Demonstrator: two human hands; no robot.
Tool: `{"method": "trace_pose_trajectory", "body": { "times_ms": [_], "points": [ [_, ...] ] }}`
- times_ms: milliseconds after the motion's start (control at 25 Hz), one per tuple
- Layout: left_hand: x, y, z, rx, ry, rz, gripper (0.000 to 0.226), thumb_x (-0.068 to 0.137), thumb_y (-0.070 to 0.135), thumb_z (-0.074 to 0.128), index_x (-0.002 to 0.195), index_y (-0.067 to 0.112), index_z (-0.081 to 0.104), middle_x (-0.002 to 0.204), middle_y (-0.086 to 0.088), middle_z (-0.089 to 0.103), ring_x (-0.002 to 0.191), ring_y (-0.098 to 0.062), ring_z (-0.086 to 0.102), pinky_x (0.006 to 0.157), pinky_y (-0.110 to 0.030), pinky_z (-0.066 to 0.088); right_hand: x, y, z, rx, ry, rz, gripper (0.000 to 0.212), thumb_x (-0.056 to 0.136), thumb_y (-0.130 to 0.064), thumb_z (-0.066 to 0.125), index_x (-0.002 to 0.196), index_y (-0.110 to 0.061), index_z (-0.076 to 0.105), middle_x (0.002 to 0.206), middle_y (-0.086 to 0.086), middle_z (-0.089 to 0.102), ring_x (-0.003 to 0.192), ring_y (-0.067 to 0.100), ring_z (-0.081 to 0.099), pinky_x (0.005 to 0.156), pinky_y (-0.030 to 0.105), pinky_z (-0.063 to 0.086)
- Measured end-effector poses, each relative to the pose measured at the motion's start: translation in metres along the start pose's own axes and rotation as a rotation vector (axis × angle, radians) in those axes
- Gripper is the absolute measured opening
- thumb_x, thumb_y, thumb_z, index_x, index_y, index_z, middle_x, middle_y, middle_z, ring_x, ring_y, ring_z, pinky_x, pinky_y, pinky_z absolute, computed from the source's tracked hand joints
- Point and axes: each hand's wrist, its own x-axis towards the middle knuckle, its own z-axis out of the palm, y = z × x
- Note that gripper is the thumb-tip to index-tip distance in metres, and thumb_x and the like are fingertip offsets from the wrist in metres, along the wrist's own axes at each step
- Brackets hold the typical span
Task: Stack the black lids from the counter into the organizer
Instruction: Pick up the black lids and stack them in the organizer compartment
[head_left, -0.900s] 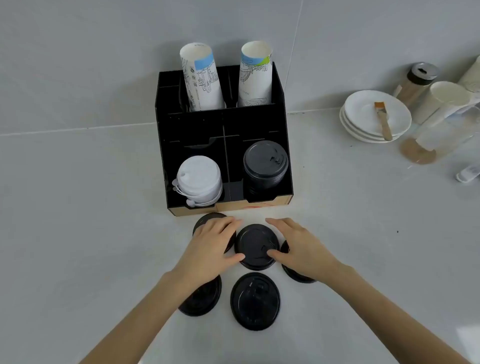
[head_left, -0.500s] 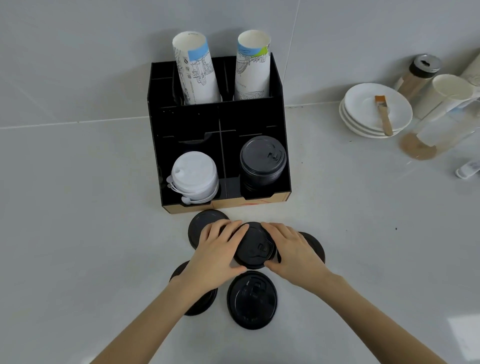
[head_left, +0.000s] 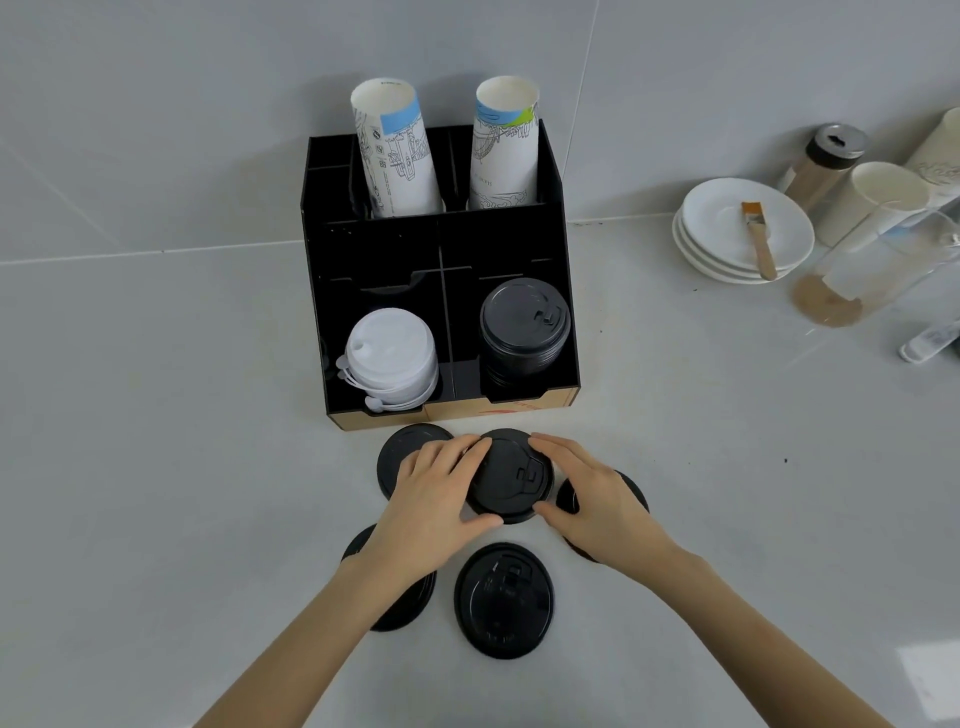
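Several black lids lie on the counter in front of the black organizer (head_left: 566, 291). My left hand (head_left: 434, 506) and my right hand (head_left: 597, 499) grip the middle black lid (head_left: 511, 475) from both sides. Another lid (head_left: 408, 449) shows behind my left hand, and one (head_left: 631, 486) is half hidden under my right hand. The nearest lid (head_left: 504, 600) lies flat and free; one more (head_left: 410, 605) is partly covered by my left forearm. A stack of black lids (head_left: 524, 322) fills the organizer's front right compartment.
A stack of white lids (head_left: 389, 356) sits in the front left compartment, with two tall paper cups (head_left: 397, 156) at the back. To the right are stacked white plates (head_left: 748, 228) with a brush, a shaker, a cup and a clear container (head_left: 878, 265).
Both hands have closed in on the middle lid from either side; earlier the fingers were spread over it. The view has shifted slightly.
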Motion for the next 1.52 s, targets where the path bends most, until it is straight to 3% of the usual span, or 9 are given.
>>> {"method": "trace_pose_trajectory", "body": {
  "times_ms": [120, 280, 400, 480, 880, 1120, 1320, 1520],
  "points": [
    [-0.004, 0.002, -0.005, -0.075, 0.066, -0.016, 0.072, 0.080, 0.042, 0.058, 0.138, 0.022, 0.018, 0.147, 0.003, 0.026, 0.133, -0.017, 0.023, 0.112, -0.036, 0.017, -0.002, -0.005, -0.006, 0.051, 0.038, -0.042, 0.056, 0.080, -0.013, 0.061, 0.130, -0.020, 0.037, 0.134, -0.011, 0.042, 0.115, -0.001, 0.040, 0.085, -0.012, 0.019],
    [-0.010, 0.006, -0.013, -0.159, 0.155, -0.007, 0.075, 0.076, 0.045, 0.062, 0.136, 0.023, 0.023, 0.143, 0.003, 0.031, 0.129, -0.017, 0.027, 0.111, -0.036, 0.021, -0.002, -0.013, -0.015, 0.104, 0.055, -0.103, 0.058, 0.079, -0.011, 0.063, 0.130, -0.020, 0.037, 0.128, -0.016, 0.037, 0.116, -0.010, 0.033, 0.090, -0.011, 0.018],
    [-0.010, 0.010, -0.019, -0.207, 0.202, 0.020, 0.082, 0.066, 0.061, 0.051, 0.135, 0.024, 0.027, 0.140, 0.004, 0.035, 0.125, -0.014, 0.029, 0.107, -0.032, 0.023, -0.001, -0.017, -0.022, 0.109, 0.081, -0.145, 0.058, 0.079, -0.009, 0.064, 0.130, -0.018, 0.037, 0.128, -0.014, 0.038, 0.115, -0.014, 0.027, 0.089, -0.011, 0.019],
    [-0.007, 0.012, -0.024, -0.223, 0.235, 0.043, 0.082, 0.065, 0.060, 0.050, 0.135, 0.023, 0.028, 0.140, 0.003, 0.036, 0.125, -0.012, 0.028, 0.106, -0.028, 0.021, 0.001, -0.020, -0.028, 0.117, 0.112, -0.152, 0.059, 0.079, -0.010, 0.064, 0.130, -0.020, 0.037, 0.130, -0.015, 0.037, 0.116, -0.015, 0.026, 0.089, -0.011, 0.020],
    [0.043, 0.021, -0.068, -0.248, 0.303, 0.062, 0.063, 0.081, 0.028, 0.061, 0.135, 0.018, 0.029, 0.147, 0.000, 0.029, 0.133, -0.015, 0.023, 0.105, -0.023, 0.015, 0.044, -0.026, -0.070, 0.090, 0.229, -0.135, 0.057, 0.079, -0.012, 0.064, 0.130, -0.018, 0.038, 0.139, -0.002, 0.043, 0.121, 0.002, 0.036, 0.091, -0.010, 0.015],
    [0.077, 0.019, -0.080, -0.232, 0.325, 0.053, 0.060, 0.081, 0.024, 0.062, 0.132, 0.013, 0.033, 0.143, -0.007, 0.035, 0.132, -0.022, 0.032, 0.108, -0.036, 0.027, 0.076, -0.020, -0.084, 0.078, 0.249, -0.097, 0.056, 0.080, -0.013, 0.063, 0.130, -0.018, 0.038, 0.139, 0.000, 0.043, 0.124, 0.010, 0.039, 0.085, -0.013, 0.016],
    [0.095, 0.015, -0.078, -0.195, 0.301, 0.034, 0.059, 0.082, 0.024, 0.061, 0.133, 0.014, 0.033, 0.144, -0.007, 0.035, 0.131, -0.022, 0.032, 0.108, -0.033, 0.026, 0.091, -0.010, -0.083, 0.035, 0.219, -0.074, 0.056, 0.081, -0.015, 0.062, 0.131, -0.018, 0.036, 0.141, 0.000, 0.041, 0.127, 0.017, 0.037, 0.092, 0.005, 0.017],
    [0.104, 0.014, -0.072, -0.178, 0.260, 0.011, 0.058, 0.083, 0.025, 0.060, 0.133, 0.012, 0.033, 0.145, -0.007, 0.033, 0.132, -0.023, 0.031, 0.110, -0.037, 0.027, 0.099, -0.001, -0.081, -0.070, 0.217, -0.086, 0.055, 0.082, -0.016, 0.061, 0.131, -0.014, 0.037, 0.142, 0.002, 0.039, 0.126, 0.022, 0.034, 0.093, 0.008, 0.017]
  ]
}}
